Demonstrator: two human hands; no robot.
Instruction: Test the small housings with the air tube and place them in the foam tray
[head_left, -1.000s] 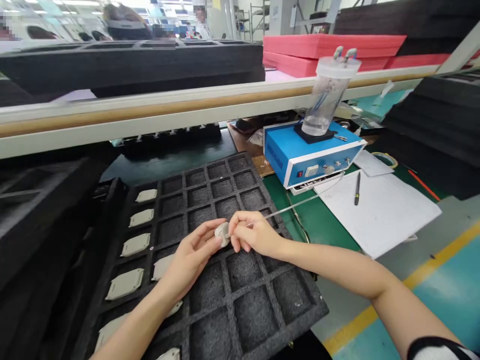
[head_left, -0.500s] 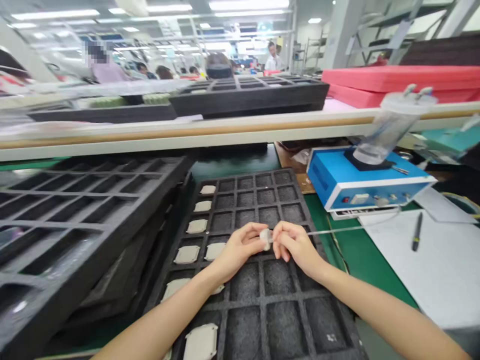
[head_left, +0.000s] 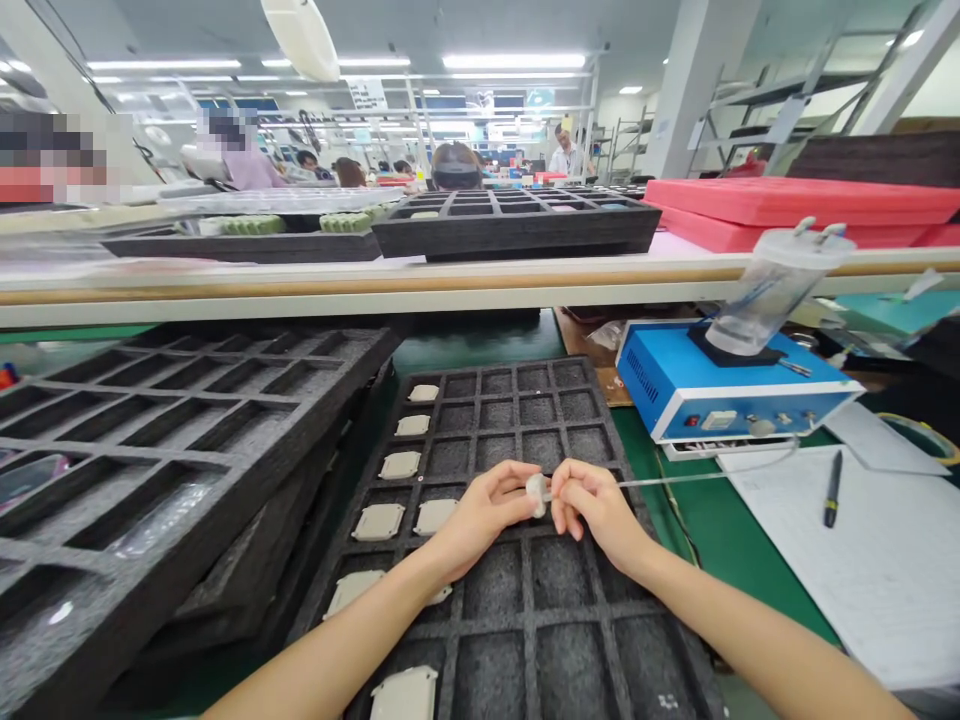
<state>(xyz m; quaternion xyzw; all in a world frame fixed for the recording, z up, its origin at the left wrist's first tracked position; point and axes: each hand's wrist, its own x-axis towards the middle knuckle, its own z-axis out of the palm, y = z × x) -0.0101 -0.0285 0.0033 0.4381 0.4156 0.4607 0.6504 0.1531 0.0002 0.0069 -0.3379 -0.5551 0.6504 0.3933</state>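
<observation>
A small whitish part [head_left: 536,495] is pinched between the thumb and fingers of my left hand [head_left: 491,510]. My right hand [head_left: 589,500] is closed around the end of a thin pale tube [head_left: 697,478], its tip close against that part. The tube runs right to a blue box-shaped machine [head_left: 739,385] with a switch and knobs. Below both hands lies a black foam tray [head_left: 525,625] with square pockets. Several cream square covers [head_left: 379,521] sit in its left pockets. The exact shape of the pinched part is mostly hidden by my fingers.
Stacked black foam trays [head_left: 172,440] stand at left. A clear cylinder [head_left: 776,290] tops the machine. On the right, a black pen [head_left: 832,488] lies on paper [head_left: 795,560]. A shelf edge [head_left: 465,285] crosses ahead, carrying trays and red foam [head_left: 795,205]. People are farther back.
The view has tilted up slightly, so everything sits a little lower in the picture. Both hands keep their hold on the whitish part and the tube.
</observation>
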